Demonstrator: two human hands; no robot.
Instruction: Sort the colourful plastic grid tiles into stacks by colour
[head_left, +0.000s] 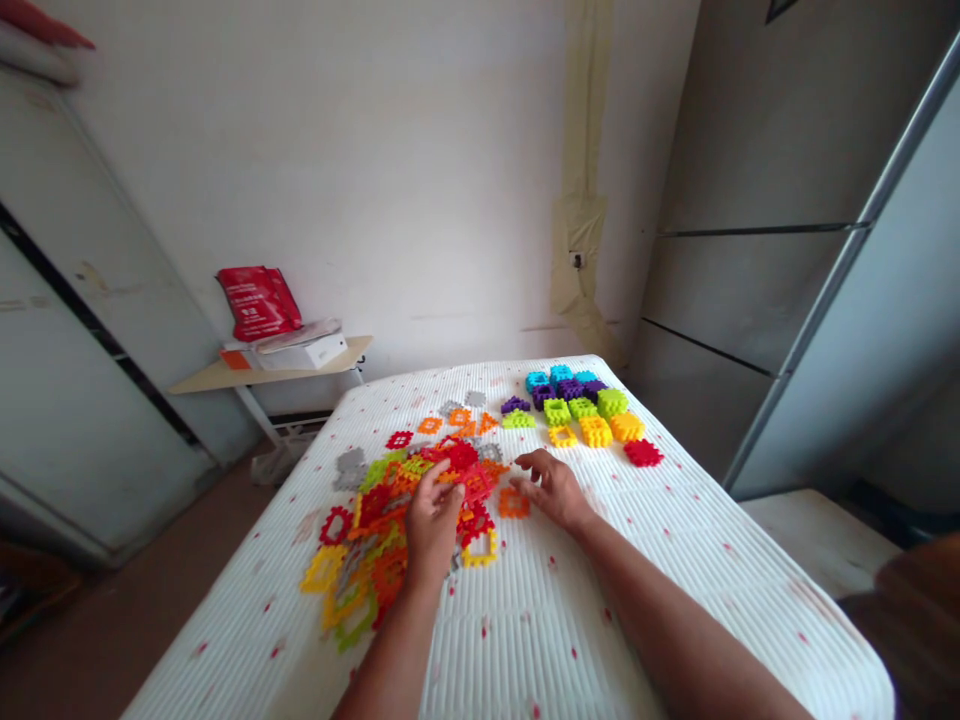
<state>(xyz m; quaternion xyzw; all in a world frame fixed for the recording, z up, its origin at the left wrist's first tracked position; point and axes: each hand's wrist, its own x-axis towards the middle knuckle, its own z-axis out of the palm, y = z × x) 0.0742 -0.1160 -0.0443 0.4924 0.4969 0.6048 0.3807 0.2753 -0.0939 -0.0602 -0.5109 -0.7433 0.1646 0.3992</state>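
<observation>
A loose heap of flat plastic waffle-shaped building pieces (pixel 382 510) in red, orange, yellow, green and grey lies on a white ribbed bedspread (pixel 525 600). My left hand (pixel 433 522) rests on the heap with its fingers curled down among the red pieces, and its fingertips are partly hidden. My right hand (pixel 551 488) is open, fingers spread, palm down, just right of the heap. An orange piece (pixel 514 503) lies beside its fingertips. Farther back, sorted stacks of pieces (pixel 577 410) stand in colour groups.
The bedspread ends at a far edge by a white wall (pixel 337 170). A small shelf table (pixel 270 370) with a red bag and a white box stands back left. Grey cabinet doors (pixel 75 400) rise at left, and a grey panel (pixel 847 300) at right.
</observation>
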